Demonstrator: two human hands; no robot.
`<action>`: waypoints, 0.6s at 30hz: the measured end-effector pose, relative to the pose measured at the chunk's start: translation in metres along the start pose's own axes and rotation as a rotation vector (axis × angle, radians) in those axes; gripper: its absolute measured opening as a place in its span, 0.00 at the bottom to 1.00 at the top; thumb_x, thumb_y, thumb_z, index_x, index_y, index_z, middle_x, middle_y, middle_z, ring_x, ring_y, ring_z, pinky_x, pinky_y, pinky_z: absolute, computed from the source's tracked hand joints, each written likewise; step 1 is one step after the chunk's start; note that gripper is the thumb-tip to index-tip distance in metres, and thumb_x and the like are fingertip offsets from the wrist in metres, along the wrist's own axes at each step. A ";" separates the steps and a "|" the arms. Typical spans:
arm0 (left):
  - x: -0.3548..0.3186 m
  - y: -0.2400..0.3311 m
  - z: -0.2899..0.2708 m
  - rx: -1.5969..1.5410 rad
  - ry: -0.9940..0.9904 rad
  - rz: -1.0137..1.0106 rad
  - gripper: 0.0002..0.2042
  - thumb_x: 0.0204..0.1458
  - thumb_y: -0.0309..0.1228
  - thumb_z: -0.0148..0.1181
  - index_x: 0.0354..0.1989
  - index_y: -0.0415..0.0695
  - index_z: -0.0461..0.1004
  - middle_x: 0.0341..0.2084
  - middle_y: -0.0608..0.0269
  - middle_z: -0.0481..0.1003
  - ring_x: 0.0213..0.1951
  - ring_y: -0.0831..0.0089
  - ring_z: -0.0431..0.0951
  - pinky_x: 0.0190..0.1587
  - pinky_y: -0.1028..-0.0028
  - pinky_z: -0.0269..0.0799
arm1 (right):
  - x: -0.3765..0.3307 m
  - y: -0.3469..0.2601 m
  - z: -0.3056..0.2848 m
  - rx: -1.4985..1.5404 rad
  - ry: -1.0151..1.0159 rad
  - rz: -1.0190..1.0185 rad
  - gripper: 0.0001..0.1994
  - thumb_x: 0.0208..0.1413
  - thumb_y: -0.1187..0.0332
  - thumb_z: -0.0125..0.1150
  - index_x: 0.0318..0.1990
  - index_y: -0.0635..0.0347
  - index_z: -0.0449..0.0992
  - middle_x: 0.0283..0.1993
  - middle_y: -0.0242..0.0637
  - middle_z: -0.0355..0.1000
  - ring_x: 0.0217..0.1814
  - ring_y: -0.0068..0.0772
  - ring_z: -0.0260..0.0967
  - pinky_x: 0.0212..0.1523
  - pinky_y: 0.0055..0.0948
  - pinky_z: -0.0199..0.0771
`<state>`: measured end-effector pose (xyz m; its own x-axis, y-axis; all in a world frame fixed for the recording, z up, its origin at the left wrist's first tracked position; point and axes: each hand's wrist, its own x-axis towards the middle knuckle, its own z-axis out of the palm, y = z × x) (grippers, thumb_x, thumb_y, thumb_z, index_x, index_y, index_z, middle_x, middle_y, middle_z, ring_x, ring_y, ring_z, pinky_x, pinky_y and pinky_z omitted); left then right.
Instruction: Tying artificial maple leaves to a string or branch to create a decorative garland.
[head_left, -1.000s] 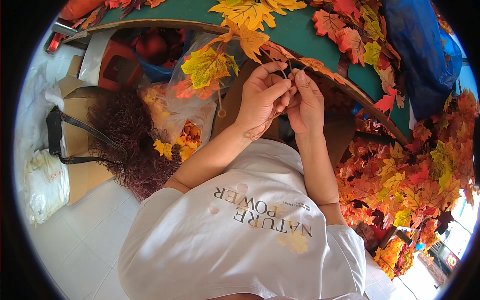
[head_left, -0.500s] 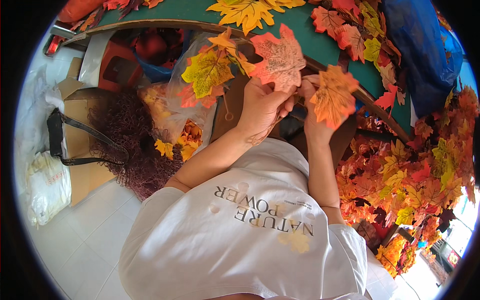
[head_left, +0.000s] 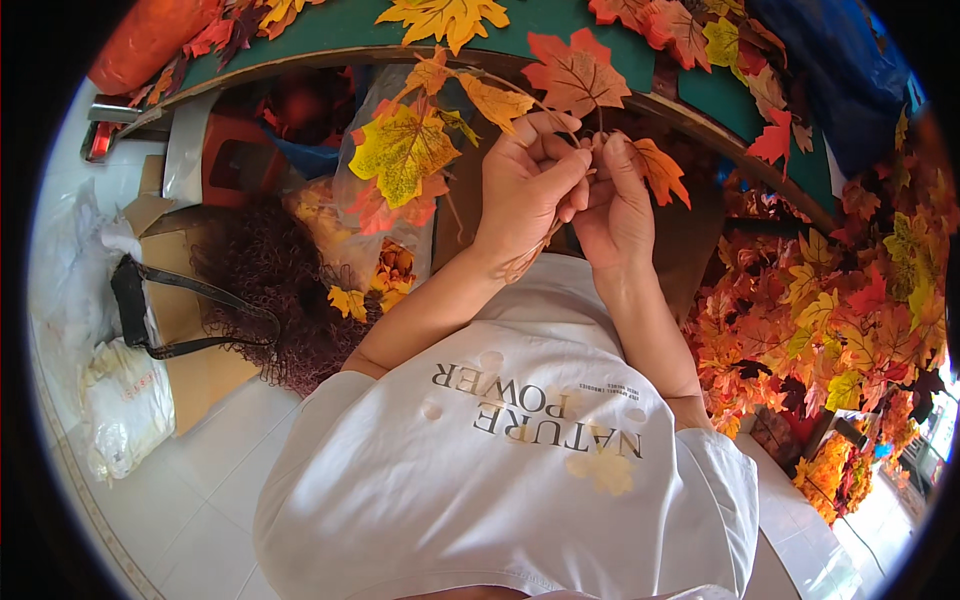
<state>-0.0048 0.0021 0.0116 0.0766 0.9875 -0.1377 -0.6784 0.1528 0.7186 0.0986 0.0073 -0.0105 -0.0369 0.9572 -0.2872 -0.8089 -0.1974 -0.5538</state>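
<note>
My left hand (head_left: 530,190) is closed around the thin stem of an artificial maple leaf garland. From it hang a yellow-green leaf (head_left: 405,152), a pinkish leaf (head_left: 392,208) and a small orange leaf (head_left: 497,102). Close against it, my right hand (head_left: 618,205) pinches thin leaf stems between thumb and fingers. A red-orange maple leaf (head_left: 578,78) stands up above both hands, its dark stem running down to the fingertips. Beside the right fingers sticks out an orange leaf (head_left: 660,170). Which stem lies in which fingers is partly hidden.
Ahead is the edge of a green-topped table (head_left: 340,28) with loose leaves, including a yellow one (head_left: 445,18). Heaped autumn leaves (head_left: 800,300) fill the right side. To the left are a dark purple curly bundle (head_left: 260,290), a cardboard box (head_left: 195,340) and plastic bags (head_left: 130,410).
My hands have come together, the right moving left. The red-orange leaf has swung upward and away from my left fingers; the orange leaf has turned and dropped beside my right hand.
</note>
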 end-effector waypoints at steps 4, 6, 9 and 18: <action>0.001 -0.002 0.000 0.043 0.017 0.004 0.11 0.51 0.17 0.54 0.43 0.39 0.67 0.22 0.64 0.70 0.18 0.81 0.70 0.15 0.85 0.60 | 0.000 0.000 -0.002 0.053 -0.033 0.061 0.07 0.57 0.64 0.56 0.35 0.56 0.73 0.32 0.31 0.73 0.20 0.24 0.66 0.15 0.27 0.69; 0.001 -0.001 0.001 0.044 0.024 -0.004 0.11 0.51 0.17 0.54 0.43 0.39 0.67 0.22 0.65 0.70 0.18 0.81 0.70 0.15 0.85 0.60 | 0.000 0.000 -0.001 0.100 -0.024 0.080 0.06 0.58 0.67 0.55 0.34 0.59 0.73 0.32 0.35 0.74 0.19 0.26 0.66 0.16 0.28 0.71; 0.001 -0.001 0.000 0.049 0.029 -0.018 0.11 0.50 0.17 0.54 0.42 0.39 0.67 0.22 0.65 0.70 0.18 0.81 0.70 0.15 0.85 0.60 | 0.003 0.002 -0.006 0.081 -0.030 0.057 0.06 0.58 0.67 0.55 0.34 0.59 0.73 0.32 0.35 0.73 0.19 0.26 0.66 0.15 0.28 0.71; 0.003 -0.002 -0.003 0.053 0.040 -0.029 0.11 0.50 0.17 0.54 0.43 0.39 0.67 0.22 0.66 0.70 0.18 0.82 0.69 0.15 0.86 0.60 | 0.005 0.006 -0.004 0.055 -0.061 0.013 0.06 0.57 0.68 0.56 0.35 0.61 0.73 0.30 0.35 0.73 0.17 0.25 0.66 0.14 0.27 0.70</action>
<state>-0.0055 0.0043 0.0082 0.0653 0.9805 -0.1856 -0.6368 0.1841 0.7487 0.0965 0.0100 -0.0184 -0.0818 0.9662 -0.2446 -0.8393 -0.1992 -0.5059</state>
